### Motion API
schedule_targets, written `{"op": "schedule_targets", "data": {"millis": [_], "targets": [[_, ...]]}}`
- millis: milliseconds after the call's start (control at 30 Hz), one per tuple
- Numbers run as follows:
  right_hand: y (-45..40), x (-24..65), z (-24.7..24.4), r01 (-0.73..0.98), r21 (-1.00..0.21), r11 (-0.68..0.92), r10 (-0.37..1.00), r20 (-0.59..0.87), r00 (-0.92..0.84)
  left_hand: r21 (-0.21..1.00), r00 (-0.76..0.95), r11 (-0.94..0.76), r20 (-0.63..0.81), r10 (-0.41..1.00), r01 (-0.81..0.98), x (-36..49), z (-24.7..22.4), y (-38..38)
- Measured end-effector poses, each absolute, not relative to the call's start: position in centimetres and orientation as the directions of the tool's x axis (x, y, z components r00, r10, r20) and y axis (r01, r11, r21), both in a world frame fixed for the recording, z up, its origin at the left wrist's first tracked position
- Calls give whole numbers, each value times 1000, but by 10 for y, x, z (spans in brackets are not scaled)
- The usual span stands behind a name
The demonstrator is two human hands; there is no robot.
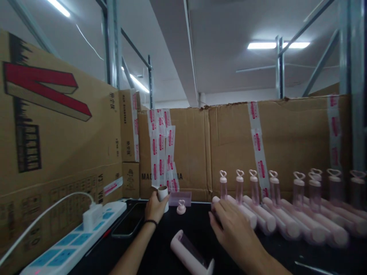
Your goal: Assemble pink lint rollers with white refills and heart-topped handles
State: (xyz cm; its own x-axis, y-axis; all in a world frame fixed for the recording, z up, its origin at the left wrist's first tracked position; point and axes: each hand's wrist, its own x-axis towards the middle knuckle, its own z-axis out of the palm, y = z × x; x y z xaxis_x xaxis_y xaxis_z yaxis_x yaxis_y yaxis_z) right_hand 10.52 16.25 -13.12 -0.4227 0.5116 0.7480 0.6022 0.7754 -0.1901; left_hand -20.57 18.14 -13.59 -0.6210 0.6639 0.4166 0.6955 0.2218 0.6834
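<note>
My left hand [155,208], with a dark band at the wrist, is wrapped round a small white cylinder [163,194] standing near the back of the black table. Beside it are a pink heart-topped cap [181,207] and a translucent pink box [183,199]. My right hand [229,223] reaches over the near left end of the row of pink tubes [265,219]; its fingers are bent, and what lies under them is hidden. A pink tube with a clear part [187,252] lies on its side between my hands.
Clear bottles with heart-shaped tops [275,187] stand along the back right. At the left are a phone [129,220], a power strip [71,244] with a white plug and cable, and a red pen. Cardboard walls [229,141] enclose the table.
</note>
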Motion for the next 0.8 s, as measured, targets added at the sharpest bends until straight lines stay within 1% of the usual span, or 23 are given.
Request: {"op": "schedule_targets", "data": {"millis": [133, 300, 433, 633, 800], "targets": [[182, 60, -123, 489, -295, 821, 554, 618, -558, 696, -610, 194, 418, 673, 692, -206, -137, 180], [224, 1, -118, 447, -325, 833, 550, 565, -615, 702, -633, 194, 443, 635, 685, -206, -135, 174], [242, -24, -124, 445, -352, 823, 567, 536, -626, 714, -662, 195, 463, 589, 673, -203, -129, 170], [244, 0, -132, 509, -379, 773, 630, 549, -549, 730, -669, 152, 495, 554, 666, -190, -121, 168], [230, 37, -144, 553, -342, 760, 645, 504, -575, 744, -669, 118, 505, 546, 658, -178, -115, 165]]}}
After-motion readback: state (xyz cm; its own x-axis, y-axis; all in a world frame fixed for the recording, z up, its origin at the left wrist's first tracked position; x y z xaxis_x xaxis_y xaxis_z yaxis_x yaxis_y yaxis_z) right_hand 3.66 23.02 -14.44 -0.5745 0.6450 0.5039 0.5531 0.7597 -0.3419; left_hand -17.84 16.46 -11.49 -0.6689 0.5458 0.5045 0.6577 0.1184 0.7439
